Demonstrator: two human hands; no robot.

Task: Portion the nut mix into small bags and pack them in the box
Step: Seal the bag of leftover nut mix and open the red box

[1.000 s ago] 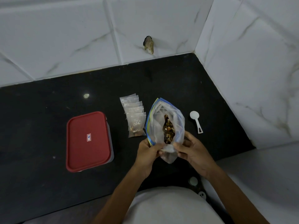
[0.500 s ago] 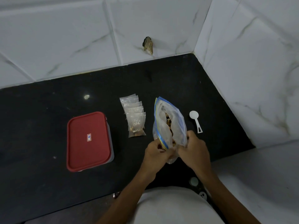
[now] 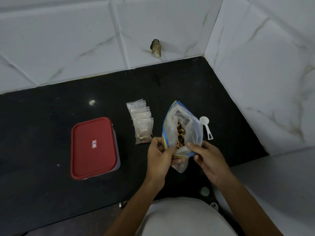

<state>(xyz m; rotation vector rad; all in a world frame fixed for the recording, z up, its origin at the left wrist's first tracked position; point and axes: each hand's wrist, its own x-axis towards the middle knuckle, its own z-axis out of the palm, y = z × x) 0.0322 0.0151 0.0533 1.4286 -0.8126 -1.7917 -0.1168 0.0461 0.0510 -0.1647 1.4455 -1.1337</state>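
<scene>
A large clear zip bag (image 3: 193, 132) with a blue seal strip stands on the black counter, its mouth spread so the brown nut mix (image 3: 180, 137) shows inside. My left hand (image 3: 160, 155) pinches the bag's left edge and my right hand (image 3: 209, 159) pinches its right edge near the seal. A row of small clear bags (image 3: 141, 121) lies just left of it, the nearest one holding some nuts. A box with a red lid (image 3: 92, 147), closed, sits further left. A white measuring spoon (image 3: 206, 126) lies right of the big bag.
The black counter (image 3: 51, 120) ends at white marble-tiled walls behind and on the right, forming a corner. A chipped hole (image 3: 156, 47) marks the back wall. The counter's front edge runs just in front of my body.
The bag's mouth narrowed between my hands half a second ago and is now spread wide again; both hands have shifted slightly apart along its edges.
</scene>
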